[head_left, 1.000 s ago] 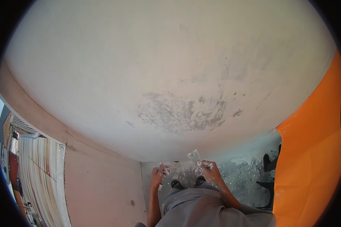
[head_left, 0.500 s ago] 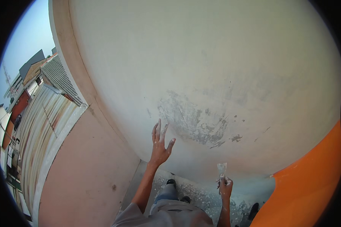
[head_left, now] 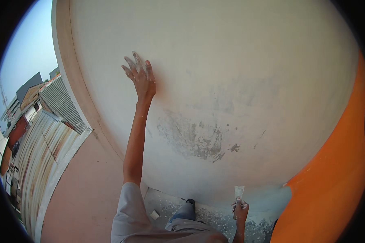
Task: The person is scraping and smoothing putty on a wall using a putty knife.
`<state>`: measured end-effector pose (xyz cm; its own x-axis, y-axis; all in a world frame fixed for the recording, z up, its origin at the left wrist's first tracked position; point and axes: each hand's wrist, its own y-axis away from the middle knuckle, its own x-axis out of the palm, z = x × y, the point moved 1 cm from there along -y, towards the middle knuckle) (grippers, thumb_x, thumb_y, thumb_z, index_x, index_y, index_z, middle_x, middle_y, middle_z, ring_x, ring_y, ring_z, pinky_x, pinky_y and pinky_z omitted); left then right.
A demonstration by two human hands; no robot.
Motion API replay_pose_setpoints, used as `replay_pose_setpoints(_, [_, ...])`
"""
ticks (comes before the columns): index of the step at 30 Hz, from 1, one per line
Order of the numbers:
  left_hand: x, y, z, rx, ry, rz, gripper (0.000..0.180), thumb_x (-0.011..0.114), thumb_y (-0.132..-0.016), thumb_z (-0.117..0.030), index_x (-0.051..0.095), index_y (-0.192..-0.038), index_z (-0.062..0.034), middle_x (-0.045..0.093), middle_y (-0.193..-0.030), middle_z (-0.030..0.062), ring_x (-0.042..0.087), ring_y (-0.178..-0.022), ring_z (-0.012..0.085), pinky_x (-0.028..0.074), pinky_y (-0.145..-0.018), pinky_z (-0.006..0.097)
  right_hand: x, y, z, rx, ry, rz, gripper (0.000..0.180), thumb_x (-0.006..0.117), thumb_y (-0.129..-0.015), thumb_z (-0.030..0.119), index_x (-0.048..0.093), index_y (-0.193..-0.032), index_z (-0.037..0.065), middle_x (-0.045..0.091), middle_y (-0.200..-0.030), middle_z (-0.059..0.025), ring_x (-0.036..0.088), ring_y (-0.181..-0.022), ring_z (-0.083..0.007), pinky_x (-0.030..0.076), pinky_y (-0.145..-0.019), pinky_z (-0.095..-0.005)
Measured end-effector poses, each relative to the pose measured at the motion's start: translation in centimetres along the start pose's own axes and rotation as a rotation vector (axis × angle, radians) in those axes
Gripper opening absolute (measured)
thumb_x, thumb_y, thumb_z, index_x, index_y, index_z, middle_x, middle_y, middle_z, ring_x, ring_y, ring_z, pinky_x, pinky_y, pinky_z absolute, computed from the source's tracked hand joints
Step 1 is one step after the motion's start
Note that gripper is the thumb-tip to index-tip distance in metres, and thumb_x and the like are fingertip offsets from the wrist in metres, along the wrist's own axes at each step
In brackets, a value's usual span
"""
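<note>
Two hands in view. Left hand (head_left: 141, 79) is raised, fingers (head_left: 130, 65) spread and flat against the off-white wall (head_left: 231, 48), holding nothing. Right hand (head_left: 240, 210) is low, fingers curled tight around the handle of a putty knife (head_left: 239, 191), pale blade pointing up, just short of the wall's lower edge.

Between the two hands, below and right of the left fingertips, sits a grey scraped patch (head_left: 192, 139) with chipped dark flecks at its right end. Judgement: patch looks rough and unfilled, so smoothing there is mostly left; wall above the left fingers already reads even. Blade is off the surface right now.

Right of the knife hand, an orange painted section (head_left: 332, 178) starts. Under the hands, speckled grey floor (head_left: 166, 202) with a small white lump. Far left of the left fingers, corrugated metal roofs (head_left: 40, 150). No packages, labels or signs visible.
</note>
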<state>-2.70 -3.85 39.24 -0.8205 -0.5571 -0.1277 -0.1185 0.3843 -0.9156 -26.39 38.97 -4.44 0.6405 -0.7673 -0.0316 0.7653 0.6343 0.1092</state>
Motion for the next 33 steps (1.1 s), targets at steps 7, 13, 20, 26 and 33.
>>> replay_pose_setpoints(7, [3.4, -5.8, -12.1, 0.462, -0.202, -0.117, 0.063, 0.033, -0.106, -0.049, 0.024, -0.160, -0.0180, 0.011, -0.167, 0.0174, -0.002, -0.151, 0.0488, 0.004, -0.121, 0.062, -1.7, -1.0, 1.8, 0.008, -0.012, 0.000, 0.047, 0.057, -0.102, 0.038, 0.068, -0.074, 0.001, 0.049, -0.049, 0.0010, 0.047, -0.043, -0.0069, 0.035, -0.044, -0.0259])
replay_pose_setpoints(13, [6.9, -4.0, -24.0, 0.808, 0.221, -0.018, 0.071, 0.040, -0.103, -0.050, 0.018, -0.161, -0.0139, 0.002, -0.169, 0.0114, -0.010, -0.152, 0.0431, -0.006, -0.121, 0.062, 0.9, -3.7, 5.9, -0.119, -0.029, 0.043, 0.043, 0.059, -0.102, 0.035, 0.071, -0.078, 0.000, 0.046, -0.050, 0.0040, 0.042, -0.045, -0.0042, 0.032, -0.046, -0.0254])
replay_pose_setpoints(20, [9.7, 0.9, -29.0, 1.068, -0.174, 0.170, 0.068, 0.032, -0.105, -0.050, 0.018, -0.161, -0.0133, 0.005, -0.169, 0.0085, -0.007, -0.153, 0.0394, -0.005, -0.123, 0.058, 4.4, -4.6, 6.9, -0.193, -0.202, 0.064, 0.040, 0.054, -0.105, 0.031, 0.069, -0.087, -0.001, 0.051, -0.055, 0.0023, 0.044, -0.046, -0.0042, 0.034, -0.045, -0.0233])
replay_pose_setpoints(26, [10.8, 11.1, -22.8, 1.275, -0.045, 0.393, 0.059, 0.038, -0.104, -0.047, 0.028, -0.159, -0.0269, 0.018, -0.167, 0.0019, 0.008, -0.155, 0.0325, 0.006, -0.125, 0.054, 6.3, -3.5, 7.4, -0.152, -0.431, 0.082, 0.032, 0.047, -0.108, 0.030, 0.061, -0.114, 0.002, 0.051, -0.063, 0.0017, 0.046, -0.049, -0.0055, 0.037, -0.045, -0.0220])
replay_pose_setpoints(33, [9.8, 27.9, -7.2, 1.178, -0.116, 0.534, 0.056, 0.045, -0.102, -0.040, 0.034, -0.156, -0.0328, 0.030, -0.164, -0.0060, 0.025, -0.152, 0.0194, 0.009, -0.126, 0.045, 5.6, -2.6, 4.3, 0.028, -0.400, 0.078, 0.032, 0.047, -0.108, 0.033, 0.058, -0.115, 0.003, 0.043, -0.059, 0.0035, 0.038, -0.043, -0.0044, 0.032, -0.040, -0.0216])
